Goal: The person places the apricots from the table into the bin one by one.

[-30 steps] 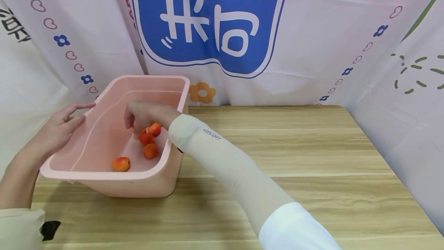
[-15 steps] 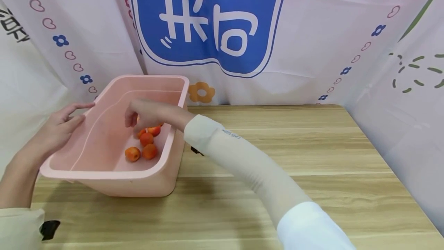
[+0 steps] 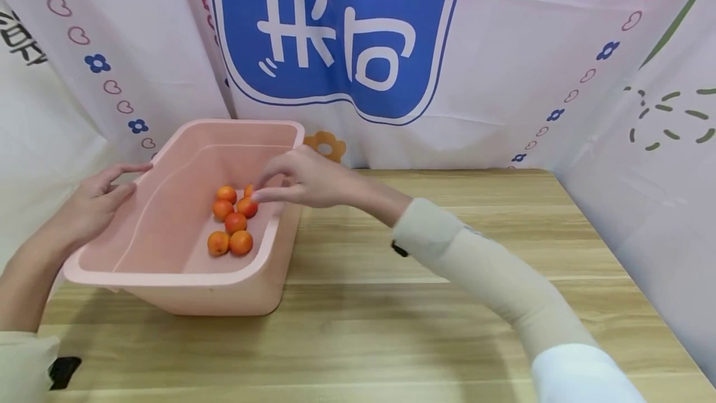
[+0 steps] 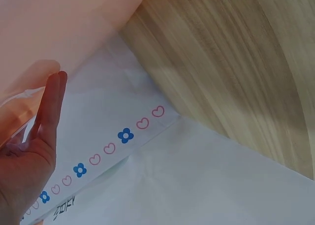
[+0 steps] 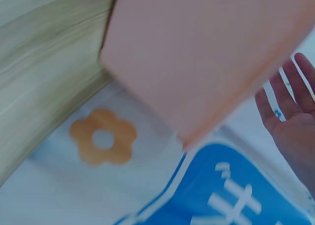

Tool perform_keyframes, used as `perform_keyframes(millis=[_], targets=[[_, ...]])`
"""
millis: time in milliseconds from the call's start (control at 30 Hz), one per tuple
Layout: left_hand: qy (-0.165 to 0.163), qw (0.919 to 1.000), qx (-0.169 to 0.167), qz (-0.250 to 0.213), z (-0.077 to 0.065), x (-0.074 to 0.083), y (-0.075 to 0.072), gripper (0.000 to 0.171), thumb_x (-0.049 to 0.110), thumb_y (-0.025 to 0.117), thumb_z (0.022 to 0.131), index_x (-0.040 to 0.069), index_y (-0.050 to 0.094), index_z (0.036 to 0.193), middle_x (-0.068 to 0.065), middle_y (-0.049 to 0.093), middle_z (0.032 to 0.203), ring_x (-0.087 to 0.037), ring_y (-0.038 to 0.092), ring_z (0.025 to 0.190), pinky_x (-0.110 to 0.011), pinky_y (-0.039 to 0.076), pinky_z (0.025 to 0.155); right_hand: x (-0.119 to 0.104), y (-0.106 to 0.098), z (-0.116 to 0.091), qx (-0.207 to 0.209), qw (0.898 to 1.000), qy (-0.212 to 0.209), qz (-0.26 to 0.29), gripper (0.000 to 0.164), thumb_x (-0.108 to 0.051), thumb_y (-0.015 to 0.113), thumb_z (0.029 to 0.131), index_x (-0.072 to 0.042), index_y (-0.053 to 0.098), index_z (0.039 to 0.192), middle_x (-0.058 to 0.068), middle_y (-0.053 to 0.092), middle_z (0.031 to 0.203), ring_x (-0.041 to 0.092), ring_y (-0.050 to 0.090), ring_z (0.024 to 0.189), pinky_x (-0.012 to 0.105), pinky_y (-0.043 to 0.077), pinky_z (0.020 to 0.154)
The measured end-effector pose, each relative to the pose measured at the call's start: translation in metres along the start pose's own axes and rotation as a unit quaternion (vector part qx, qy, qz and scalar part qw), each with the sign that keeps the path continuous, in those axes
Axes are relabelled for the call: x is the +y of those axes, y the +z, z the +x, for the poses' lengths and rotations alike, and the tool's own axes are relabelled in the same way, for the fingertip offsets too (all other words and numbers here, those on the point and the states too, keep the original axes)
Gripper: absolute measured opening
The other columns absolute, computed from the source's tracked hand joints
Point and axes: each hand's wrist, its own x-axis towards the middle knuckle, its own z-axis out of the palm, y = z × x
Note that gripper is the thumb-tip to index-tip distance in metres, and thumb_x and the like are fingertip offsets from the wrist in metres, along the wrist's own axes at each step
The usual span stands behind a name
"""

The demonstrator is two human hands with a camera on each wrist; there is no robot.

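Observation:
A deep pink plastic bin stands on the left of the table. On its floor, towards the right wall, several small round orange-red fruits lie close together. My right hand is over the bin's right rim, thumb and fingers apart, with nothing between them; its fingertips overlap the rear fruits in the head view. Spread fingers of this hand also show in the right wrist view, beside the bin's wall. My left hand rests its fingers at the left rim. In the left wrist view its fingers are straight against the bin's outside.
The wood-grain table extends to the right of the bin. Behind it hangs a white cloth with a blue printed panel, and more cloth hangs at both sides, close to the bin's left wall.
My right hand has let go of a fruit in the bin and drawn back up and right to the rim. The front-left fruit has rolled right, against another. My left hand stays put.

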Motion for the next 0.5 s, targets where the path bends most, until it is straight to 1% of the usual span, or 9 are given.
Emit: perform_keyframes(millis=[33,67,133,200,267,300,367,400,500], targets=[[-0.001,1.0,-0.003,0.007,0.001,0.0,0.0,0.043,0.011,0.039,0.111,0.044,0.055,0.133,-0.048,0.046,0.135,0.017,0.051,0.083,-0.011,0.044,0.065,0.003,-0.004,-0.011,0.015,1.0,-0.008,0.001,0.023,-0.025,0.072,0.1,-0.007,0.078,0.113,-0.001,0.078,0.108,0.008,0.066,0.101,0.022,0.05,0.094],[-0.005,0.9998,-0.007,0.019,0.002,0.001,-0.001,0.04,0.013,0.038,0.111,0.035,0.056,0.139,-0.048,0.047,0.135,0.012,0.053,0.085,-0.012,0.044,0.065,0.006,-0.009,-0.023,0.027,1.0,-0.01,0.0,0.023,-0.024,0.072,0.1,-0.007,0.078,0.114,-0.001,0.078,0.109,0.008,0.066,0.102,0.024,0.05,0.095],[-0.014,0.9985,-0.011,0.051,0.003,0.003,-0.001,0.039,0.015,0.038,0.111,0.016,0.052,0.148,-0.047,0.05,0.132,-0.005,0.062,0.091,-0.017,0.043,0.066,0.014,-0.018,-0.046,0.042,0.999,-0.005,0.005,0.022,-0.022,0.07,0.101,-0.007,0.077,0.115,0.0,0.077,0.111,0.01,0.067,0.106,0.028,0.05,0.098],[-0.019,0.9965,-0.021,0.079,0.005,0.005,-0.002,0.045,0.017,0.037,0.111,-0.003,0.042,0.152,-0.047,0.049,0.134,-0.027,0.065,0.101,-0.025,0.045,0.072,0.023,-0.025,-0.068,0.046,0.999,0.016,0.009,0.023,-0.021,0.069,0.101,-0.006,0.077,0.117,0.003,0.076,0.115,0.013,0.067,0.11,0.034,0.051,0.101],[-0.025,0.9946,-0.028,0.097,0.005,0.006,-0.002,0.048,0.02,0.036,0.112,-0.005,0.04,0.153,-0.047,0.048,0.135,-0.054,0.057,0.108,-0.035,0.046,0.074,0.032,-0.031,-0.091,0.046,0.998,0.048,0.005,0.023,-0.02,0.068,0.102,-0.005,0.076,0.118,0.005,0.075,0.118,0.017,0.067,0.112,0.04,0.052,0.101],[-0.025,0.9943,-0.031,0.099,0.005,0.007,-0.002,0.049,0.02,0.036,0.112,-0.007,0.04,0.152,-0.048,0.046,0.136,-0.06,0.053,0.113,-0.043,0.047,0.076,0.037,-0.033,-0.102,0.044,0.997,0.063,0.004,0.024,-0.02,0.067,0.102,-0.005,0.076,0.119,0.006,0.075,0.119,0.02,0.067,0.114,0.042,0.051,0.102],[-0.029,0.994,-0.04,0.098,0.005,0.009,-0.004,0.051,0.022,0.034,0.112,-0.009,0.039,0.152,-0.049,0.041,0.141,-0.065,0.046,0.122,-0.06,0.046,0.086,0.046,-0.037,-0.123,0.044,0.995,0.091,-0.001,0.025,-0.02,0.067,0.102,-0.004,0.075,0.119,0.009,0.074,0.121,0.024,0.066,0.116,0.047,0.051,0.103],[-0.031,0.9937,-0.044,0.099,0.005,0.01,-0.005,0.051,0.023,0.034,0.112,-0.009,0.038,0.152,-0.049,0.039,0.142,-0.066,0.043,0.125,-0.064,0.045,0.09,0.051,-0.039,-0.133,0.045,0.994,0.102,-0.005,0.025,-0.02,0.068,0.102,-0.004,0.075,0.12,0.01,0.074,0.122,0.025,0.066,0.117,0.049,0.05,0.103],[-0.033,0.9914,-0.057,0.114,0.004,0.016,-0.008,0.055,0.026,0.032,0.113,-0.011,0.036,0.152,-0.05,0.034,0.145,-0.069,0.036,0.129,-0.079,0.031,0.097,0.063,-0.045,-0.163,0.049,0.991,0.125,-0.019,0.026,-0.018,0.069,0.101,-0.003,0.075,0.12,0.011,0.074,0.122,0.028,0.066,0.117,0.052,0.051,0.102]])
